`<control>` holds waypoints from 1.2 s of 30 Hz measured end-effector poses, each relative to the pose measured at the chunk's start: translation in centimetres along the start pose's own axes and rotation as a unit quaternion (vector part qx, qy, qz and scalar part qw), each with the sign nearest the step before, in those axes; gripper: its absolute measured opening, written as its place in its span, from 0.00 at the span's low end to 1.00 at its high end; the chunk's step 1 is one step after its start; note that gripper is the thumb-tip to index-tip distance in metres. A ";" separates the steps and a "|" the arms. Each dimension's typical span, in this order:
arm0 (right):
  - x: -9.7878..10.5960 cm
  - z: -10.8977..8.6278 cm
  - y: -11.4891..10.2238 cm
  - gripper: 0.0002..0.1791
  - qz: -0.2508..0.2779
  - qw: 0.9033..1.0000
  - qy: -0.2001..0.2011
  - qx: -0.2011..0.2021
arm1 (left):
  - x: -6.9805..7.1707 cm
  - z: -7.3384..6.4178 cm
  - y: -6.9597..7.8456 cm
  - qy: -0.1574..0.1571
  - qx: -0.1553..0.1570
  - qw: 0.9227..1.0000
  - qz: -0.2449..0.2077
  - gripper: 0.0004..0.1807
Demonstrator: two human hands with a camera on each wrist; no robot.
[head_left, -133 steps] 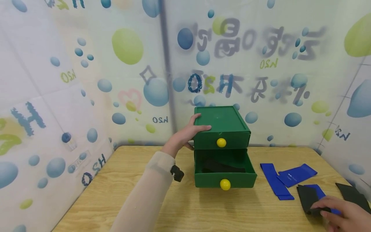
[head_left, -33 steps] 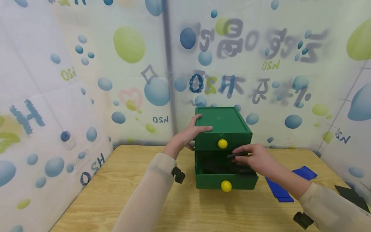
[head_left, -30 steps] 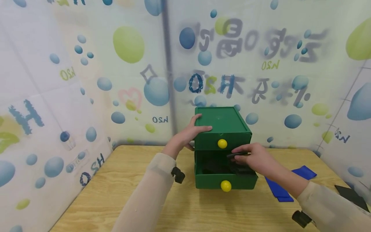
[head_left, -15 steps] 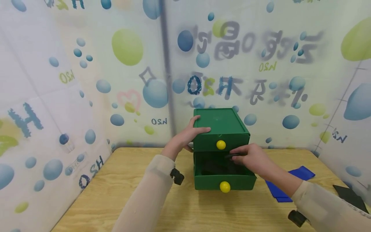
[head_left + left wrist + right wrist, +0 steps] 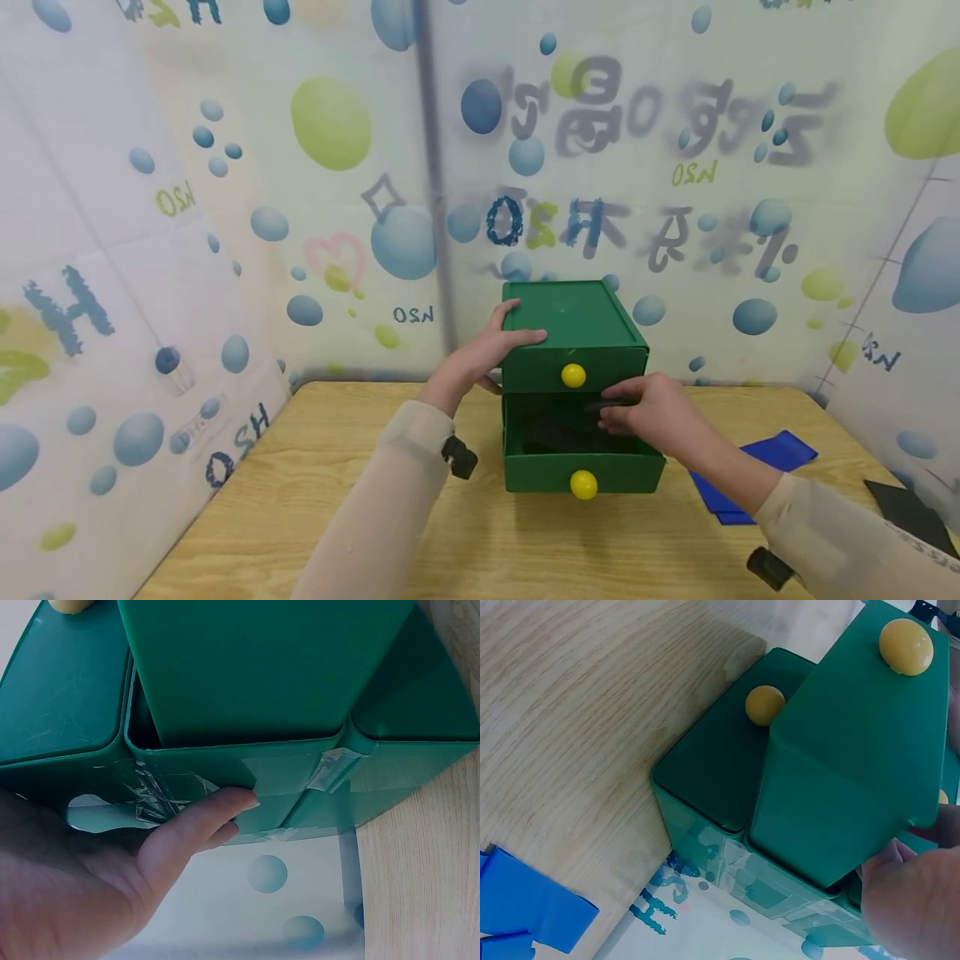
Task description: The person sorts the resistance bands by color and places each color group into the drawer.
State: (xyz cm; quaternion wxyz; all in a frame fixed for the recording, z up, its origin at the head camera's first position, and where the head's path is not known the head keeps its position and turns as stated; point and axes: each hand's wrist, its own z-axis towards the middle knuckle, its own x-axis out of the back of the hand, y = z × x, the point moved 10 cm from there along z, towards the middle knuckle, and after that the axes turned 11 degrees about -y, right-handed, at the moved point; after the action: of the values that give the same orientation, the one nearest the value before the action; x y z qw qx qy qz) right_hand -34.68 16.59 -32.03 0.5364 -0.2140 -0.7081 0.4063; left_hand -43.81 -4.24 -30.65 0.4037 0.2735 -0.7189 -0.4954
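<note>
A green drawer cabinet [image 5: 562, 312] with yellow knobs stands on the table, its lower drawer [image 5: 540, 477] pulled out. My left hand [image 5: 483, 346] rests on the cabinet's upper left edge, thumb and a finger on top, others against the side. In the left wrist view, the fingers lie along taped side panels. My right hand [image 5: 667, 417] is over the drawer's right part, thumb and fingertips apart. A faint dark shape beside them looks like a black elastic exercise band. Dark material [image 5: 558, 433] lies in the shadowed drawer. The right wrist view shows the drawer's side hiding the fingertips.
A blue elastic band [image 5: 783, 450] lies right of the cabinet, partly behind my right forearm. Another black band [image 5: 911, 512] lies near the table's right edge. Patterned cloth [image 5: 337, 250] hangs behind and at both sides of the wooden table [image 5: 360, 467].
My right hand has brought a black band from the right of the table to the lower drawer, and its fingertips have since parted. My left hand has stayed on the cabinet.
</note>
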 end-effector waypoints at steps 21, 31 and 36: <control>2.0 -1.8 -0.3 0.15 -0.005 1.000 0.019 0.020 | 0.2 -0.2 -0.5 0.004 -0.001 1.000 -0.007 0.51; 7.6 -4.0 0.6 0.18 -0.052 0.997 0.059 0.008 | 0.5 -0.3 -0.5 0.005 0.004 1.000 -0.008 0.51; 11.2 -5.8 2.3 0.23 -0.104 0.993 0.051 -0.005 | 0.7 -0.6 -0.3 0.009 0.006 1.000 -0.006 0.51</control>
State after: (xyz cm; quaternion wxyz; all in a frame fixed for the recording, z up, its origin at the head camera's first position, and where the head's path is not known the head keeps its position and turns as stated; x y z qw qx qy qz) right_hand -33.28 28.23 -26.73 0.6101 -0.1624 -0.7000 0.3338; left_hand -43.70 -5.18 -30.65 0.4054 0.2850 -0.7163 -0.4912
